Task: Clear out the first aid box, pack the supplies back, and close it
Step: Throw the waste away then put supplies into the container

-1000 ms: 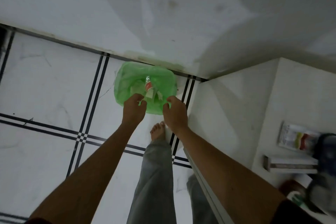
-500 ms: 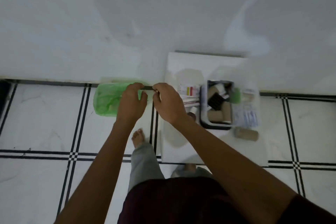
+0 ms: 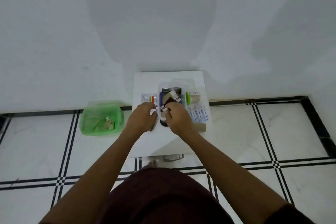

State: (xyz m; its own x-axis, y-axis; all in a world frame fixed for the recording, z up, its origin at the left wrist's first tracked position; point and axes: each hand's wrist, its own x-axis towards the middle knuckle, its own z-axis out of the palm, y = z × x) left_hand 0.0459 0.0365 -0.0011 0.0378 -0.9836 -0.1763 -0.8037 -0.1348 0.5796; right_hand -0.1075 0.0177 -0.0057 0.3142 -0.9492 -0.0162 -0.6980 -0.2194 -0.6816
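A white table (image 3: 145,143) stands against the wall on the tiled floor, and on its far half sits the first aid box (image 3: 171,94), a clear open tub with its long axis running straight away from the person, still partly filled with rolls and small packs. To the left on the floor, well apart from the table top, is a green bin (image 3: 94,129) with some wrappers in it. Loose supplies lie on the table on both sides of the box: a flat medicine packet (image 3: 147,98) just beside its left wall, a strip of blue-printed sachets (image 3: 199,116) and a brown bandage roll (image 3: 200,127) on its right. Both hands meet at the near end of the box. The right hand (image 3: 179,119) is over the near rim and pinches a small dark pack (image 3: 168,103) between thumb and fingers (whether it is lifting out or going in cannot be told). The left hand (image 3: 142,117) hovers just left of the box, fingers curled loosely; something small and white shows at its fingertips, too blurred to say if it is held. The box contents lie just ahead of the right hand, so that hand is probably the nearer one for the next pick, working along the box's length.
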